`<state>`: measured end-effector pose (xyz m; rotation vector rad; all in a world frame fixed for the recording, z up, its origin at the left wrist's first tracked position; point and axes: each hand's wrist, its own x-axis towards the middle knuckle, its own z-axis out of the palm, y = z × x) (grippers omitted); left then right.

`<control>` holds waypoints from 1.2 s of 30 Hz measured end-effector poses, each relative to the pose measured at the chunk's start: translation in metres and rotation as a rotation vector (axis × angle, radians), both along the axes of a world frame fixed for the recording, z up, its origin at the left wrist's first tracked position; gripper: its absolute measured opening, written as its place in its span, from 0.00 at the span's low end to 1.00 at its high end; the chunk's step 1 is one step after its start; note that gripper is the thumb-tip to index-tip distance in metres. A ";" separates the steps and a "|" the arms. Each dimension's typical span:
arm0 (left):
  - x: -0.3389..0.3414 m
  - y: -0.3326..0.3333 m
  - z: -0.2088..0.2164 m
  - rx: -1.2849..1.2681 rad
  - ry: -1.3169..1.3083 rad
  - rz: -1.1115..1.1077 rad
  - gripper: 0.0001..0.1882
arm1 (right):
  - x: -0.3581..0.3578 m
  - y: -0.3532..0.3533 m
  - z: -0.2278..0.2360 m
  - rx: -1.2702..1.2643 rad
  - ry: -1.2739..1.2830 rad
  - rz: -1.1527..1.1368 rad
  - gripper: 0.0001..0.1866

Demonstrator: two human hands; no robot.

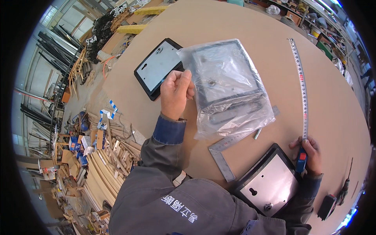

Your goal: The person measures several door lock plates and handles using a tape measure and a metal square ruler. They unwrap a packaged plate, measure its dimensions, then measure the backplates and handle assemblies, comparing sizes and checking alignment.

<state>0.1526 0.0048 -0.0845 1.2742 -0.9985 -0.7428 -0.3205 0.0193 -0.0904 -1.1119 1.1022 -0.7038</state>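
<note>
My right hand (312,154) is wrapped round a blue and red tape measure (300,158). Its blade (303,92) runs out far across the brown tabletop. My left hand (176,94) is raised and closed in a pinch beside a clear plastic bag (235,113); what the fingertips hold, if anything, is hidden. Inside the bag lies a black-framed metal panel (227,70). A second black-framed panel (158,64), with a keyhole slot and a lock, lies beyond my left hand. A third such panel (270,180) is close to my right forearm, partly covered by my sleeve.
A metal carpenter's square (222,162) is partly under the bag, with a small metal rod (257,134) beside it. A cordless drill (344,192) lies at the table's right. Scrap wood (103,168) and boxes crowd the floor at left; cluttered shelves (309,19) stand at far right.
</note>
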 end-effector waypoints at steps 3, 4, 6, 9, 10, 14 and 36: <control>-0.002 0.000 0.000 0.017 -0.035 0.050 0.16 | 0.006 0.000 0.005 0.005 0.017 -0.027 0.15; -0.003 0.000 0.000 0.019 -0.024 0.064 0.16 | 0.006 -0.001 0.006 0.014 0.024 -0.023 0.15; -0.003 -0.001 -0.001 0.020 -0.009 0.093 0.15 | 0.006 -0.001 0.005 0.030 0.033 -0.014 0.15; 0.004 -0.011 -0.005 -0.027 -0.116 0.144 0.14 | 0.005 0.000 0.005 -0.005 0.004 0.000 0.14; 0.010 -0.020 -0.002 -0.063 -0.178 0.126 0.14 | 0.004 0.000 0.003 -0.003 -0.003 -0.003 0.13; 0.030 -0.086 0.029 -0.209 -0.749 0.181 0.17 | 0.005 0.002 0.005 0.030 -0.004 -0.053 0.12; 0.029 -0.176 0.091 0.257 -0.562 -0.422 0.17 | 0.006 -0.005 0.000 -0.009 0.004 0.033 0.12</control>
